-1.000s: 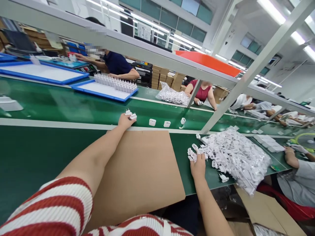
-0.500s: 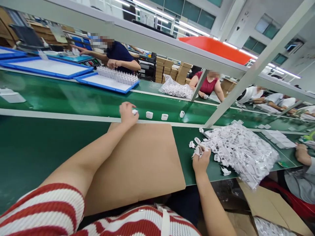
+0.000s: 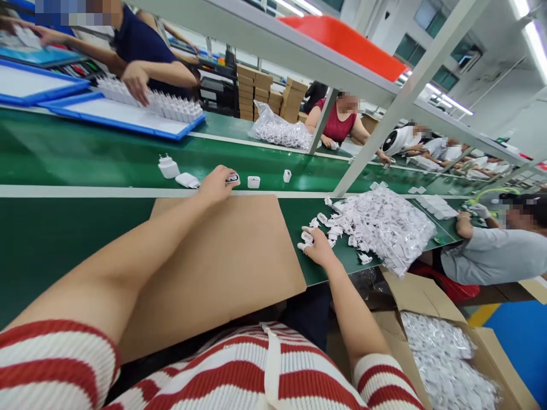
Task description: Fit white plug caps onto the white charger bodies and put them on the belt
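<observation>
My left hand (image 3: pixel 217 185) is closed on a white plastic housing (image 3: pixel 233 180) at the near edge of the green belt (image 3: pixel 231 156). To its right on the belt stand a white housing (image 3: pixel 253 182) and a smaller one (image 3: pixel 287 176); left of it are a white plug adapter (image 3: pixel 168 167) and a flat white piece (image 3: pixel 187 180). My right hand (image 3: pixel 317 246) has its fingers around small white plug parts (image 3: pixel 306 237), beside a heap of the same parts spilling from a clear bag (image 3: pixel 384 225). A brown cardboard sheet (image 3: pixel 222 262) lies between my forearms.
Across the belt, a person's hand (image 3: pixel 137 82) touches white adapters in a blue-rimmed tray (image 3: pixel 171 134). A slanted metal post (image 3: pixel 376 136) rises right of centre. An open carton (image 3: pixel 491 353) of bagged parts is low right, near a seated person (image 3: pixel 491 253).
The view has turned right and down. My left hand has moved to a housing further right on the belt. An adapter and a flat piece now show left of it. The opposite person's hand reached over the tray.
</observation>
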Tool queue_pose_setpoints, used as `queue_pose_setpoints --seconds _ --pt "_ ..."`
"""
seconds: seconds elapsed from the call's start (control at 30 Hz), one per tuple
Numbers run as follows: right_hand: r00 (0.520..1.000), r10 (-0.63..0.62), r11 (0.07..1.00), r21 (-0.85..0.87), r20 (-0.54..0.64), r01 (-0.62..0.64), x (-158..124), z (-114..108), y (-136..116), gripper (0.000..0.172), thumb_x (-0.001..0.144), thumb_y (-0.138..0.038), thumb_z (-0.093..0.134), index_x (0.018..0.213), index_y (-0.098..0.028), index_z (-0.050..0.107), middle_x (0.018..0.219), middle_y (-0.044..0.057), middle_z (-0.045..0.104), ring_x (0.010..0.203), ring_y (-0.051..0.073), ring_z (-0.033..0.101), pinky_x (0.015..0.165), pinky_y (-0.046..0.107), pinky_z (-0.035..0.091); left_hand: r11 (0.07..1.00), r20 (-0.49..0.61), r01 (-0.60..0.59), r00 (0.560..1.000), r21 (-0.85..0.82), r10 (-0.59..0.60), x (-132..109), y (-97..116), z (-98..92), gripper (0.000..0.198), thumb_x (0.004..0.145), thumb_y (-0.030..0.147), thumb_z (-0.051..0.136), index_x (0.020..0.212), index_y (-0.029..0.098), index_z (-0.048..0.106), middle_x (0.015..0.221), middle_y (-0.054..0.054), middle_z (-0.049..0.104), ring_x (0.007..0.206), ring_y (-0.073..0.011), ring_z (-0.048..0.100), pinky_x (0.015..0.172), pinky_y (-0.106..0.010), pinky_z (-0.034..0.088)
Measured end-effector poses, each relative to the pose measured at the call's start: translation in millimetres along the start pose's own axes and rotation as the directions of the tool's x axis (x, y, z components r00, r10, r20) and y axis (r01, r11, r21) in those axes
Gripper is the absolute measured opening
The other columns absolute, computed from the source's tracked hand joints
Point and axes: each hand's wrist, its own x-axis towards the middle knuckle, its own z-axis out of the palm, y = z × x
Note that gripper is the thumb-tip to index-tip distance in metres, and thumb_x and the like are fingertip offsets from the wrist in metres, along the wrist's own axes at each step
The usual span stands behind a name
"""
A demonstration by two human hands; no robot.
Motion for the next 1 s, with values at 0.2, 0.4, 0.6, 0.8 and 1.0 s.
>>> queue_pose_setpoints --seconds 0.2,0.4,0.6,0.8,1.0 --pt "0.987 0.160 0.954 0.259 -0.018 -0.150 18.8 -3.1 -8.6 0.057 0.076 -0.022 0.061 0.132 -0.021 0.069 0.116 0.008 0.076 0.089 0.023 0.070 0.083 0.039 0.060 0.939 0.093 -0.205 0.967 -0.275 0.239 -92.1 65.9 -4.6 0.032 0.092 0.039 0.060 0.115 0.019 0.069 0.114 -0.012 0.067 0.109 -0.0290 0.065 0.103 -0.043 0.053" --pt "0.998 0.065 0.990 0.127 -0.004 -0.064 39.8 -10.6 -20.1 0.054 0.076 -0.024 0.058 0.129 -0.021 0.071 0.100 0.007 0.076 0.067 0.019 0.063 0.076 0.040 0.059 0.909 0.201 -0.085 0.963 -0.409 0.180 -143.3 89.6 10.4 0.034 0.094 0.040 0.060 0.120 0.020 0.068 0.121 -0.013 0.068 0.111 -0.0286 0.066 0.101 -0.044 0.055" --pt "1.000 -0.001 0.933 0.359 -0.027 0.010 39.0 16.6 -69.6 0.051 0.078 -0.035 0.074 0.126 -0.020 0.064 0.101 0.007 0.075 0.084 0.021 0.071 0.084 0.040 0.058 0.855 0.226 0.089 0.974 -0.510 0.033 -144.9 78.3 20.4 0.032 0.085 0.043 0.071 0.108 0.021 0.070 0.109 -0.010 0.071 0.098 -0.0279 0.068 0.091 -0.044 0.057" --pt "0.994 0.010 0.844 0.532 0.113 -0.069 34.7 47.5 -112.0 0.036 0.077 -0.043 0.078 0.106 -0.022 0.075 0.102 0.007 0.078 0.090 0.021 0.070 0.078 0.034 0.058 0.795 0.230 0.149 0.973 -0.589 -0.012 -144.9 74.5 24.8 0.041 0.080 0.055 0.077 0.101 0.020 0.072 0.099 -0.007 0.072 0.090 -0.0257 0.068 0.081 -0.038 0.055" --pt "0.984 0.029 0.838 0.533 0.178 -0.121 42.1 53.7 -117.0 0.042 0.077 -0.046 0.079 0.112 -0.022 0.074 0.101 0.007 0.077 0.088 0.020 0.069 0.073 0.032 0.057 0.809 0.242 0.147 0.970 -0.569 -0.006 -143.2 75.6 18.1 0.043 0.081 0.058 0.076 0.100 0.020 0.073 0.095 -0.006 0.071 0.084 -0.0244 0.066 0.074 -0.035 0.051"
